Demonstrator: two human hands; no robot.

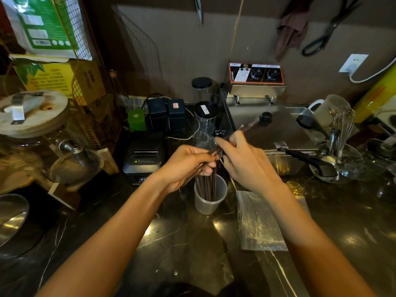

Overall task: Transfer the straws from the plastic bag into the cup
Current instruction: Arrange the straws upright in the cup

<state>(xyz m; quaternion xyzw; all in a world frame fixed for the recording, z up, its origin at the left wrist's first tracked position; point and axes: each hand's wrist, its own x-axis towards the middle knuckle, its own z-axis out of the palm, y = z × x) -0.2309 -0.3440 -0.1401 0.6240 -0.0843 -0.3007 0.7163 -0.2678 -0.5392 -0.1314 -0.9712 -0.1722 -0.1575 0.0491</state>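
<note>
Straws (206, 185) stand in cup (211, 195); left hand (186, 162) clamps the bunch steady while right hand (242, 157) pinches one (blurred), bag (260, 224) flat beside.

straws (246, 127) motion-blurred, hands (188, 163) hiding their middles

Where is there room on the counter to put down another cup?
Bare counter lies in front of the cup, between the forearms, left of the plastic bag. It is crowded behind: the printer on the left, the fryer and the whisk on the right.
</note>
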